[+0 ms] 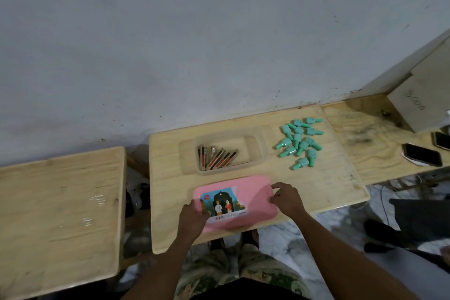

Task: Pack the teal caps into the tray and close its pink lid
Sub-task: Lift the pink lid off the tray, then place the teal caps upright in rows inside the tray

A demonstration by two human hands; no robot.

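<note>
A pink lid (253, 196) with a picture sticker lies flat near the front edge of the small wooden table (168, 202). My left hand (192, 217) grips its left end, thumb on the sticker. My right hand (286, 198) holds its right edge with the fingertips. Behind the lid stands a clear tray (255, 146) holding several slim red-and-gold sticks. Several teal caps (300, 142) lie in a loose heap on the table to the right of the tray.
A second wooden table (58, 214) stands to the left across a gap. To the right, a plywood surface carries two dark phones (422, 154) and a leaning board (418, 95). A grey wall rises right behind the tables. Another person's dark-clothed legs show at the right.
</note>
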